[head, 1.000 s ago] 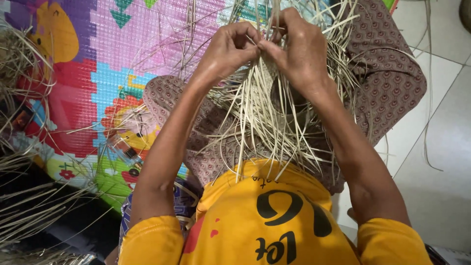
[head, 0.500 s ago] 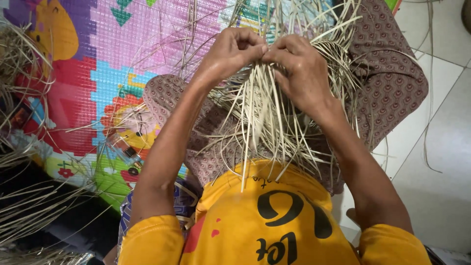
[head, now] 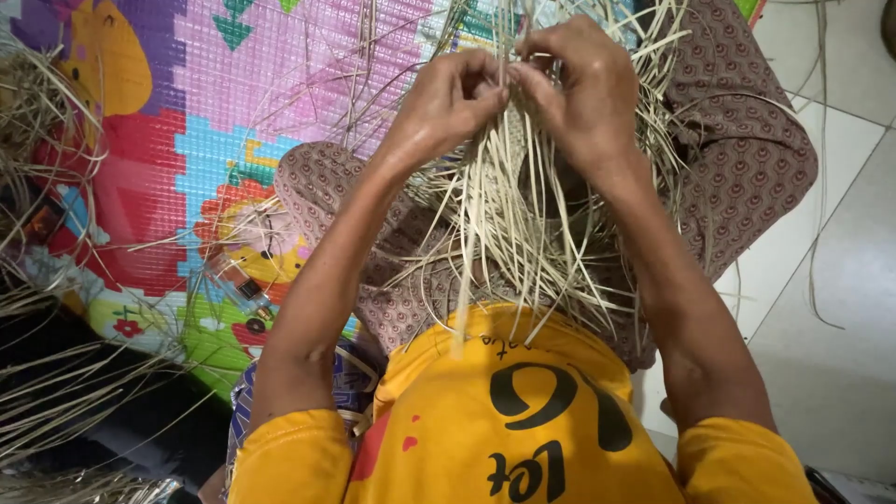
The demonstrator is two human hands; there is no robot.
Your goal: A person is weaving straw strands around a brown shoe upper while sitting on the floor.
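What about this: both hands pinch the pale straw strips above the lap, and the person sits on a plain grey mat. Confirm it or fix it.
One detail is wrong. The head view shows the mat is not plain grey: it is a bright play mat with pink, red, blue and yellow pictures. The rest stands: the left hand and right hand both pinch the pale straw strips above the lap.

The straw strands (head: 509,215) ran past the top edge, their upper ends cut off. Both hands' fingertips (head: 504,89) were buried among them, the pinched spot hidden.
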